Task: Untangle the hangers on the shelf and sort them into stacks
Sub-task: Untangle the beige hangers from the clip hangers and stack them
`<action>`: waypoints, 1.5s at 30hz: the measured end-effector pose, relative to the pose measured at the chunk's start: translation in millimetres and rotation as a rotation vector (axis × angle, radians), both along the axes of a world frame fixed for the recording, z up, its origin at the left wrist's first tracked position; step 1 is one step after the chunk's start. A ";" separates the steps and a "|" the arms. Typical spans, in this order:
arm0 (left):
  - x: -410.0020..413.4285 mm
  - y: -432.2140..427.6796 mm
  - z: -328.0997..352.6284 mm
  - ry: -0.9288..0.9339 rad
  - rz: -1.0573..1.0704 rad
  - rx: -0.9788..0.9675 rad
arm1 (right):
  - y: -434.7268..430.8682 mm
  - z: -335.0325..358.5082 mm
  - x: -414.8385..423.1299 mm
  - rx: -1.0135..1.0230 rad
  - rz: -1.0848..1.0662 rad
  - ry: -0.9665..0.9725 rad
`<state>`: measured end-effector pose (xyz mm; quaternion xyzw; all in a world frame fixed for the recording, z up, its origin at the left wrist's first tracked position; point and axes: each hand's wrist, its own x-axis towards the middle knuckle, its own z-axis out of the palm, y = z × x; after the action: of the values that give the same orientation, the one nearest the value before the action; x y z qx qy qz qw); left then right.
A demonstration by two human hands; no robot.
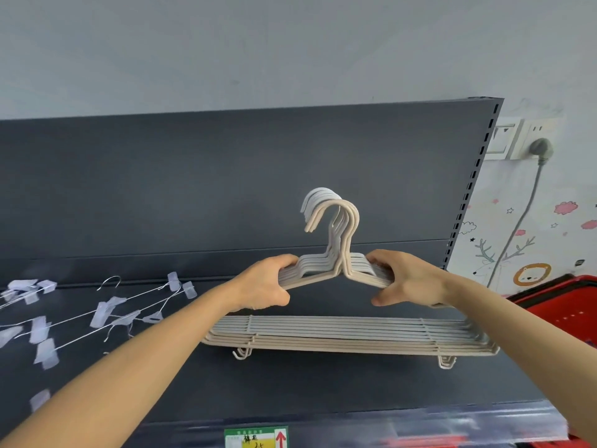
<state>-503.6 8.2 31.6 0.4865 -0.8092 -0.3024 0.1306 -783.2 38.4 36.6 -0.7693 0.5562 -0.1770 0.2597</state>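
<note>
Two hands hold one stack of plastic hangers (339,334) by its shoulders, above the middle of the dark shelf (290,383). The left hand (265,282) has its fingers curled over the top of the left shoulder with the thumb underneath. The right hand (410,279) grips the right shoulder the same way, fingers on top and thumb below. The hangers are beige and pale grey and lie closely nested, their hooks (336,208) bunched together and pointing up in front of the shelf's dark back panel (193,189). Their long bottom bars fan out slightly towards the camera, low over the shelf; whether they touch it cannot be told.

Several wire clip hangers (106,312) with clear clips lie loosely crossed on the left part of the shelf, well apart from the held stack. A green and white price label (255,438) with a red arrow sits on the shelf's front edge. A red basket (562,302) shows past the shelf's right end, and a grey plug (540,148) sits in a wall socket above it.
</note>
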 end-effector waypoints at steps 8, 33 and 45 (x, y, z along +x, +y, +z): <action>54.4 31.9 17.5 -0.023 0.136 0.002 | -3.2 17.8 47.3 0.097 0.219 -0.158; 454.3 291.3 29.6 0.155 0.657 0.039 | 105.2 45.7 488.3 0.135 0.816 -0.076; 598.0 318.8 26.6 0.200 0.809 0.030 | 97.0 52.8 660.9 0.172 0.953 0.008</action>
<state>94.5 326.9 58.2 0.7353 -0.5315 -0.2841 0.3099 -122.2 135.4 89.4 -0.9149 0.1554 0.0115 0.3725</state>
